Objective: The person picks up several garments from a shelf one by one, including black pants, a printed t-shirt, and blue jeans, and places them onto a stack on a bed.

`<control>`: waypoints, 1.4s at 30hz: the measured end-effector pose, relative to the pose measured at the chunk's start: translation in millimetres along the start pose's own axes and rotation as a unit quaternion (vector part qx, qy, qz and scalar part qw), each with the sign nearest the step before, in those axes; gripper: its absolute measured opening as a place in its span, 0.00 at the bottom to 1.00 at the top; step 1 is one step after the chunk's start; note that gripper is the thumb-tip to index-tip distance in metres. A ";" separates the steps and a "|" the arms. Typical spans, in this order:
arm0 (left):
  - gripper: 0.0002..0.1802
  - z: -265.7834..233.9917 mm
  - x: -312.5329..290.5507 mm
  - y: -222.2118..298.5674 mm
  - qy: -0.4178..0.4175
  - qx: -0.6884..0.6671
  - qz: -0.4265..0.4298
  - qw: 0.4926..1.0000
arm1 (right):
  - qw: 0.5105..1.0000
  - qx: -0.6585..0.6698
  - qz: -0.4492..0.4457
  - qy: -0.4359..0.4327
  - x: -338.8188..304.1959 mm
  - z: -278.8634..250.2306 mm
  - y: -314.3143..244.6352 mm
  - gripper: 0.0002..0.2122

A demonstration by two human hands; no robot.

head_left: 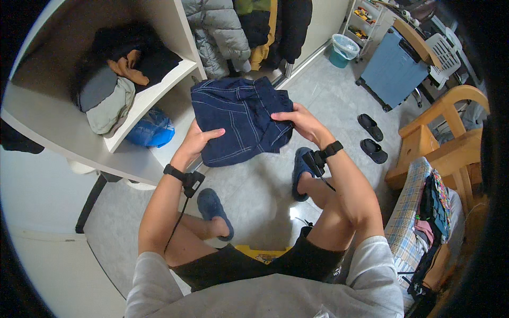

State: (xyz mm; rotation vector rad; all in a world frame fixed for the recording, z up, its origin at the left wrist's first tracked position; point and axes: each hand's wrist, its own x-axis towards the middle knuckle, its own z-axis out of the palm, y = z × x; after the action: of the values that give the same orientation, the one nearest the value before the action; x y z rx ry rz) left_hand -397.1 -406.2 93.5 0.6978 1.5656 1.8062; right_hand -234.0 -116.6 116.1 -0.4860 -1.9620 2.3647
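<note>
Between my hands, in front of my knees, is a folded dark-blue denim garment [233,119] with white stitching and a gathered edge on its right. Whether it is shorts or longer trousers I cannot tell. My left hand [200,139] grips its lower left side, thumb on top and fingers hidden beneath. At the right edge my right hand [299,121] pinches the cloth the same way, thumb over it. The garment is held up above the floor, close to the open shelf unit [151,98]. Folded clothes [111,103] in black, grey and tan lie on that shelf.
A blue plastic bag [152,129] sits under the shelf, and jackets [220,37] hang behind it. To the right are black slippers [370,126], a blue suitcase [391,69], a lined bin [343,50], and a wooden bed frame [440,153] with clothes on its bedding.
</note>
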 end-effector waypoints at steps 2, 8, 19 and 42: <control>0.39 -3.1 0.1 2.1 -0.007 0.006 0.006 1.000 | 1.000 -0.003 -0.013 0.006 4.0 7.9 0.3 0.23; 0.39 -7.4 0.7 16.1 0.008 0.038 0.022 0.999 | 0.998 -0.024 0.001 0.053 16.5 18.7 6.2 0.19; 0.43 103.9 -30.7 32.7 -0.198 0.451 0.294 0.819 | 0.957 0.263 -0.102 -0.072 41.9 12.5 95.0 0.20; 0.24 92.7 -2.5 -24.9 0.075 -0.085 -0.090 0.990 | 0.908 -0.339 -0.135 0.208 36.6 53.7 46.1 0.19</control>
State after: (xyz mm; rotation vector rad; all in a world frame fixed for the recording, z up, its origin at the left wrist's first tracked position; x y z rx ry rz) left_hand -323.3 -345.8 82.7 0.3376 1.4952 1.8641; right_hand -274.6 -169.2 72.1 -0.6148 -2.3765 1.2383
